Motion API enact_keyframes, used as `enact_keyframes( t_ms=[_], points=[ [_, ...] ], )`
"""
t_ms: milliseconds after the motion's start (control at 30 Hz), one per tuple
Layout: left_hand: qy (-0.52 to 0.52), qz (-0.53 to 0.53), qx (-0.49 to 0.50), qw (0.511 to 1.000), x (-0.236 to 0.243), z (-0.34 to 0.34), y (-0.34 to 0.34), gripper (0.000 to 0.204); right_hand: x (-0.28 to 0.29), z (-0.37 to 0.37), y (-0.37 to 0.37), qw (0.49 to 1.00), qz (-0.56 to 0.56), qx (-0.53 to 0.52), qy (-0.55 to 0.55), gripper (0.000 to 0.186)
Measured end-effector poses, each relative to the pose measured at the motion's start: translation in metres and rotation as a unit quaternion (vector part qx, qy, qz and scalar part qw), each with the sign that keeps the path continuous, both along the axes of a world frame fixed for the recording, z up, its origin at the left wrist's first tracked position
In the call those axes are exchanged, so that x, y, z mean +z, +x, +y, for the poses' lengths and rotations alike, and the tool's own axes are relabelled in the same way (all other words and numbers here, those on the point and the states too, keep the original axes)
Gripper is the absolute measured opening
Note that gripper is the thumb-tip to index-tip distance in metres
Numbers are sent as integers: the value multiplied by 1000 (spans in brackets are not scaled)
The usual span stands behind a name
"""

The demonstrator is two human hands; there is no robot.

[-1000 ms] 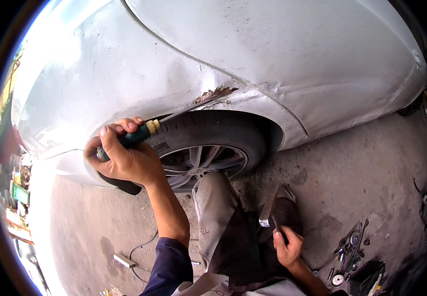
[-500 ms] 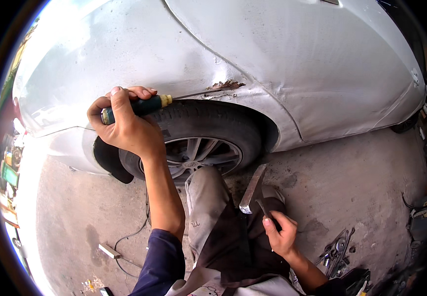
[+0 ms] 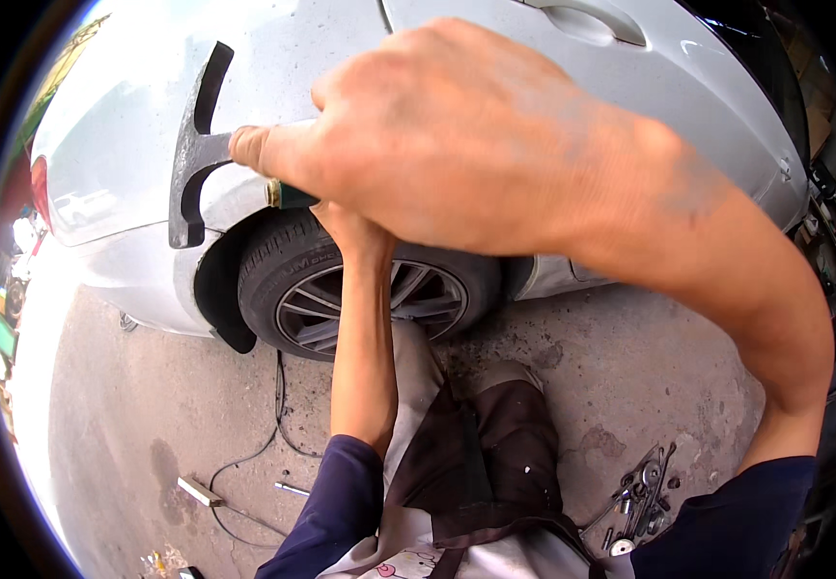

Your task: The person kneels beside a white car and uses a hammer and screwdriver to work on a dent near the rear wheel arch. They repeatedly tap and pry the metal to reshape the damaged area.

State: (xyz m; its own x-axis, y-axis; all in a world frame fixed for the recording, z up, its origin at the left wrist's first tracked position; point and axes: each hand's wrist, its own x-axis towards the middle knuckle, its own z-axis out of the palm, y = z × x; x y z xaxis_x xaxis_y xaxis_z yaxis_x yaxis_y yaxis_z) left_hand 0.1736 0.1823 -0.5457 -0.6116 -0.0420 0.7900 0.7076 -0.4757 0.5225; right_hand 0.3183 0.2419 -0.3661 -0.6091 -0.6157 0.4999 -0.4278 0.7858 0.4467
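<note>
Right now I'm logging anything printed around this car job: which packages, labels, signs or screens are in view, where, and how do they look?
Sign: far left edge beyond the car, small green rectangle, too blurred for detail.
Tyre sidewall marking: under the wheel arch, faint raised lettering, black on black.
No packages or screens show.

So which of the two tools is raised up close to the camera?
The dark curved-head hammer, gripped by the right hand and lifted in front of the silver car. The green-handled tool stays lower, in the left hand by the tyre.
</note>
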Motion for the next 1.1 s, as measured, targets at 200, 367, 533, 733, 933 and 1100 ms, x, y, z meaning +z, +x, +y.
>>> enact_keyframes(
  t_ms=[200, 367, 533, 733, 933, 1100],
  points=[
    [159, -200, -313, 915, 6, -11, 19, 18, 62, -26, 9, 973, -185, -54, 130, 15],
    [165, -186, -295, 922, -1, -27, 6, 16, 48, -50, -21, 973, -182, -16, 141, 15],
    [133, -206, -296, 923, -4, -19, 9, 18, 24, -67, -76, 973, -171, -19, 155, 15],
    [149, -220, -294, 918, -1, -21, 10, 10, 22, -72, -98, 973, -175, -13, 153, 15],
    [169, -213, -310, 911, -3, -13, 6, 11, 25, -61, -88, 970, -178, -26, 164, 15],
    [140, -220, -292, 920, -4, -14, 8, 12, 29, -57, -63, 971, -185, -17, 152, 15]
  ],
)
